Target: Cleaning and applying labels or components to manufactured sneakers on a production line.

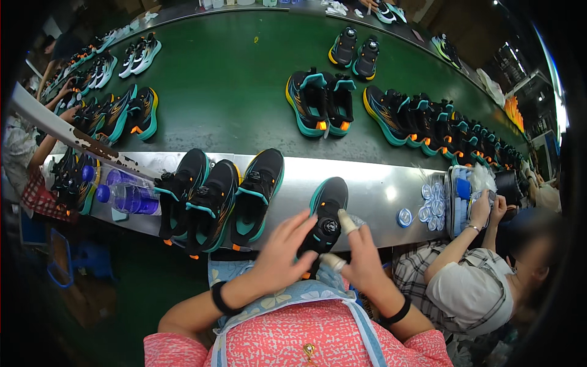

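A single black sneaker (pixel 331 194) with a teal sole and a round dial on its tongue stands on the metal ledge, toe pointing away from me. My left hand (pixel 282 252) grips its left side, fingers stretched along the upper and thumb near the heel opening. On the other side, my right hand (pixel 365 258) holds the shoe near the dial; pale covers wrap its thumb and a finger. A bit of whitish-blue material shows by those fingertips, too unclear to name. Left of my hands, three similar sneakers (pixel 260 183) stand side by side, heels toward me.
The green work surface (pixel 226 92) carries a pair of sneakers (pixel 315 104) and a long row (pixel 422 116) at right. Purple-capped bottles (pixel 137 199) lie at left. Round silver-blue discs (pixel 433 208) and a tray (pixel 455 199) lie right, near a seated co-worker (pixel 474 290).
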The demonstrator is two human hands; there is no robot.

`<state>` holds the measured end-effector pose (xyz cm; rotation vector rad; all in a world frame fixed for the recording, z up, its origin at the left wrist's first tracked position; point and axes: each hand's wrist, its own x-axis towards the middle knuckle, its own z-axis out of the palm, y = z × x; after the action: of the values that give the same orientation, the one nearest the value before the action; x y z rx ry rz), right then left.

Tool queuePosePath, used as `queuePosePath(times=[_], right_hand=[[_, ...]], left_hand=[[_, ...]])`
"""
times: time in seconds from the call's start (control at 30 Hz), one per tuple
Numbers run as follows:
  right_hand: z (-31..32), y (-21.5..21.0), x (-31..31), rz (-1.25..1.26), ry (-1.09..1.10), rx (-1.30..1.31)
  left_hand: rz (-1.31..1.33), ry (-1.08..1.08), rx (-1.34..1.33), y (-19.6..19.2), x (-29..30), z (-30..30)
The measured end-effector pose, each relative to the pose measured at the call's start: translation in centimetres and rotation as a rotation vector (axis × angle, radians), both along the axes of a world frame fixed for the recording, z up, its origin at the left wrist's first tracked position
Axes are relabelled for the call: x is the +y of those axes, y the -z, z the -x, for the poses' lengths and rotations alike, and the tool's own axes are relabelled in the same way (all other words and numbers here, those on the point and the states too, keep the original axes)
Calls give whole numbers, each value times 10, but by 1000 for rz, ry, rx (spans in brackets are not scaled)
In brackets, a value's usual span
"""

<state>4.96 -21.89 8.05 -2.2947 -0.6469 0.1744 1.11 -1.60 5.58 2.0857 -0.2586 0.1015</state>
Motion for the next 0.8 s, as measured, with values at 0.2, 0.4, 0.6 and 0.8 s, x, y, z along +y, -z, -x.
queuePosePath(times=[0.2,0.4,0.6,0.8], right_hand=[[-8,46,7,-36,129,-118],[-43,35,-47,8,238,-181],[-42,-5,-32,-72,-79,-79],[-47,47,42,-114,-275,107]], left_hand=[[-176,-428,-88,-9,58,6],[-230,-504,61,47,71,-15],[-17,-323,266,66,96,-24],[156,-182,407,61,55,-26]])
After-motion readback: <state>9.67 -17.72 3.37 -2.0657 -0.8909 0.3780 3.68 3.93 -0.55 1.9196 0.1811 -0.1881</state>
